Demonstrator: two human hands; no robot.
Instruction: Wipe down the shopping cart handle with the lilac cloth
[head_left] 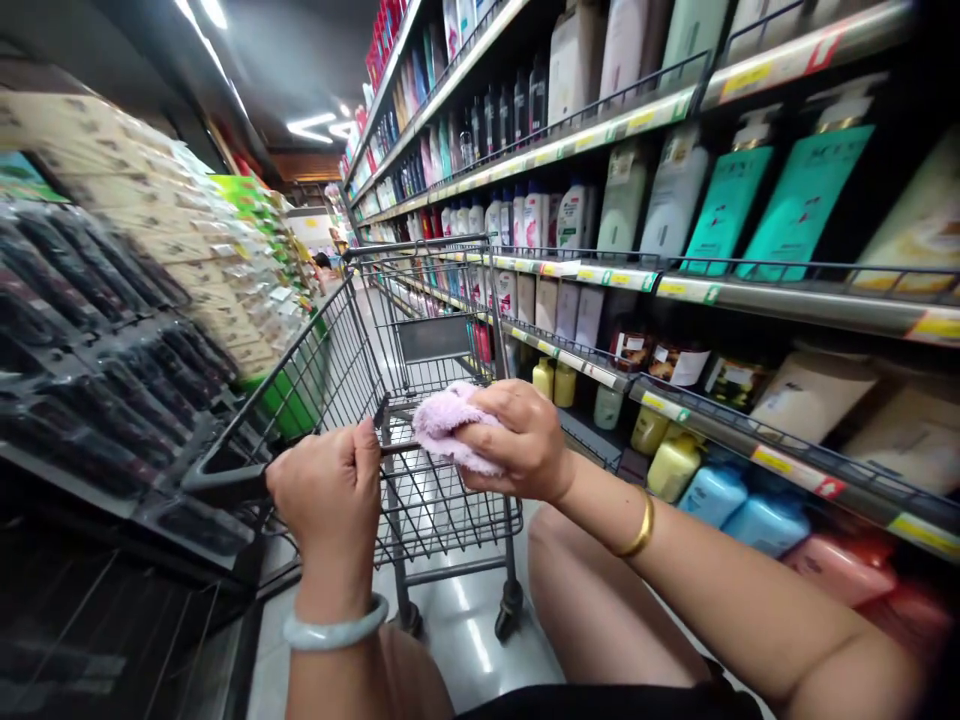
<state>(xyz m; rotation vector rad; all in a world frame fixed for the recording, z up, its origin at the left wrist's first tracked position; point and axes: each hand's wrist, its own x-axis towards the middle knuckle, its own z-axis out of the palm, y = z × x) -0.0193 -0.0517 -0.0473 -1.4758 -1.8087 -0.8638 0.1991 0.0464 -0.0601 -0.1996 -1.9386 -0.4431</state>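
Note:
My left hand (328, 490) is closed around a dark bar of the wire shopping cart (431, 340), thumb lying along the top of the fist. My right hand (529, 440) grips a fluffy lilac cloth (444, 415), bunched up between the fingers. The cloth sits at the same bar, just right of my left hand, and appears to touch it. Below both hands is the open wire lattice of the cart. The cart's basket stretches forward, and two of its wheels (508, 608) show near my knees.
Shelves of shampoo and pump bottles (806, 200) run along the right, with blue bottles (765, 522) low beside my right arm. Racks of dark packaged goods (97, 290) line the left. A green bin (276, 402) stands beyond the cart's left side. The pale floor (469, 640) runs underneath.

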